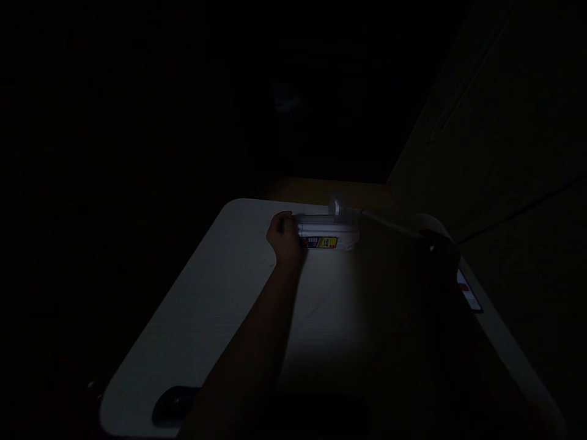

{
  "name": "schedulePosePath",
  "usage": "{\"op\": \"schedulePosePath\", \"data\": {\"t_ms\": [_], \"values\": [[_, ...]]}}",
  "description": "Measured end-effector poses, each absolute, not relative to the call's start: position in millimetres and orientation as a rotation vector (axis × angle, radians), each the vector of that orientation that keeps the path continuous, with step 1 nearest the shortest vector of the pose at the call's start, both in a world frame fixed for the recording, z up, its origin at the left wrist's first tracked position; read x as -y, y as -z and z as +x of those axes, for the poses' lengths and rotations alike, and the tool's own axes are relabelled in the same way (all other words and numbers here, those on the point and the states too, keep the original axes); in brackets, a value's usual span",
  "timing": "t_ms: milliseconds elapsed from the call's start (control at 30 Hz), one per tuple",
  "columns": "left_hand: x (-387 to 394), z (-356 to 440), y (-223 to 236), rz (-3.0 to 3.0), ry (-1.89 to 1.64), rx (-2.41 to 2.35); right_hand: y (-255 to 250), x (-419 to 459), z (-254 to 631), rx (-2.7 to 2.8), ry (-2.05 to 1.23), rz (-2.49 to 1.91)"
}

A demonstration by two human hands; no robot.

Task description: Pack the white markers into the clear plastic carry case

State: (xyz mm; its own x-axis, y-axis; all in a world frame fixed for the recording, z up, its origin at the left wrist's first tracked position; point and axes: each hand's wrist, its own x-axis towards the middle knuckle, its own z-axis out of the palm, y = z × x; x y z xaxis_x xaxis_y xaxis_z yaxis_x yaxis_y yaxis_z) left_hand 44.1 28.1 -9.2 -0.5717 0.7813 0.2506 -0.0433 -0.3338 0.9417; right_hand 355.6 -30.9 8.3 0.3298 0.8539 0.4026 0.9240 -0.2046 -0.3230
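Observation:
The scene is very dark. Near the far edge of the white table, my left hand [282,235] is wrapped round the left end of a clear plastic box [352,235] with pale contents and a dark and yellow label. A small clear piece [337,205] stands at the box's back edge; I cannot make out what it is. On the right, my right hand [438,250] is mostly in shadow, with its fingers closed on a thin pale stick [389,223]. The stick points left, its dark tip close to the box's right end.
The pale table top [192,318] has rounded corners. At its right edge lies a phone with a lit screen [470,296]. A dark rounded object [172,404] sits at the near left. A dark cable [518,214] runs along the right, in front of a wall [527,122].

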Motion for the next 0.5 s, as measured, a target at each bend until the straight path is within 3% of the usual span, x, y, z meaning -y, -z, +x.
{"op": "schedulePosePath", "data": {"t_ms": [300,500], "values": [[-25.0,46.3,1.0,0.922,-1.977,-1.357,6.2,16.3,330.0,1.568,0.306,-2.41],[-27.8,45.5,4.2,0.961,-1.981,-1.354,-1.2,24.2,317.3,1.606,0.379,-2.228]]}}
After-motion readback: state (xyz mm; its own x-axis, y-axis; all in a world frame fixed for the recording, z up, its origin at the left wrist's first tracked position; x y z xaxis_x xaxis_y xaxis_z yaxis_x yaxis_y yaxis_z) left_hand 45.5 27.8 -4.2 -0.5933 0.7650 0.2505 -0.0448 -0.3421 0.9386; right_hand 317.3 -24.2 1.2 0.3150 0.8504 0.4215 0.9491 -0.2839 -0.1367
